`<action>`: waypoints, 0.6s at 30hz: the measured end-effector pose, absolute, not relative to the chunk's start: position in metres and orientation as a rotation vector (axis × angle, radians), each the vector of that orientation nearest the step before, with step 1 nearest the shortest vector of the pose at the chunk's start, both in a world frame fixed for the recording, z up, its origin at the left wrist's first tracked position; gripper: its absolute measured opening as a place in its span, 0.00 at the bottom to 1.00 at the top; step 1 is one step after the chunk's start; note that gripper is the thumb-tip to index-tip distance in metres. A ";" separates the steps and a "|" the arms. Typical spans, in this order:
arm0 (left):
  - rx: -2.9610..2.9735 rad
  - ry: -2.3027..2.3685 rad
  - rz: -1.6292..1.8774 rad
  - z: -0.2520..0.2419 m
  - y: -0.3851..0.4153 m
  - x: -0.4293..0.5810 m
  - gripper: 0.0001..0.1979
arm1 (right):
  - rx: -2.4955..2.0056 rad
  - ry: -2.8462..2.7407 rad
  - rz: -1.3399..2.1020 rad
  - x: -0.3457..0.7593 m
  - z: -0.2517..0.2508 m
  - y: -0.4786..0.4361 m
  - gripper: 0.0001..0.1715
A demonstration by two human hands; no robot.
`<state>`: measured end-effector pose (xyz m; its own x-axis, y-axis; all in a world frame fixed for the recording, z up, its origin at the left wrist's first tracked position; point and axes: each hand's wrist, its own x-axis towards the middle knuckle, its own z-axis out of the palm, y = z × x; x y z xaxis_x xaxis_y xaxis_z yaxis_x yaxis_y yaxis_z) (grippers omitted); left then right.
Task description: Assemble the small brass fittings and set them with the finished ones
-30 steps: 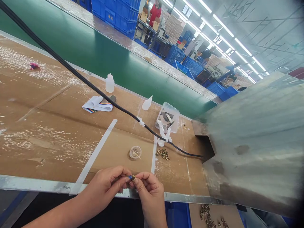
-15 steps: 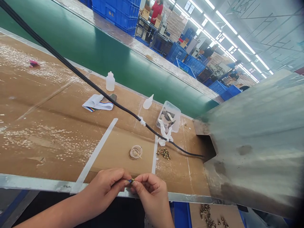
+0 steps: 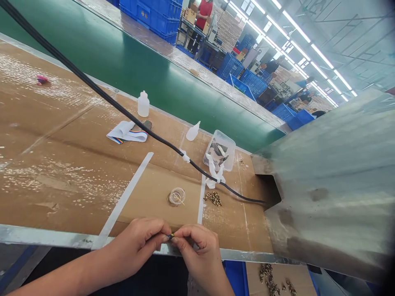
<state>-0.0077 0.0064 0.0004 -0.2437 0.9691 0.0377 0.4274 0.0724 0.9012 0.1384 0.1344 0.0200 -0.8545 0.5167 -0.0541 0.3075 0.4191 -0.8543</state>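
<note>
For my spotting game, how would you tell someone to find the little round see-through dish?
Look at the brown cardboard-covered bench, where the left hand and right hand work at the front edge. Ahead of them, two white tape strips form a lane. The dish sits there: small, round and clear with a thin pale stick in it, unlike the square box beyond.

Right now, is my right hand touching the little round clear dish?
Apart: the head view shows bare cardboard between the right hand and the round clear dish.
</note>
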 end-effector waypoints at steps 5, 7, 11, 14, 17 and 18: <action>1.410 1.745 1.115 0.004 0.007 -0.010 0.12 | -0.680 -2.492 1.389 0.138 0.023 0.137 0.06; 1.409 1.733 1.116 0.005 0.008 -0.010 0.12 | -0.678 -2.491 1.387 0.137 0.023 0.137 0.06; 1.414 1.722 1.114 0.007 0.009 -0.009 0.12 | -0.668 -2.485 1.396 0.139 0.024 0.136 0.06; 1.415 1.741 1.112 0.005 0.007 -0.010 0.12 | -0.664 -2.490 1.421 0.139 0.026 0.137 0.06; 1.416 1.757 1.131 0.001 0.002 -0.011 0.12 | -0.689 -2.487 1.442 0.136 0.027 0.138 0.06; 1.423 1.752 1.147 -0.001 0.002 -0.011 0.11 | -0.715 -2.472 1.453 0.134 0.027 0.137 0.06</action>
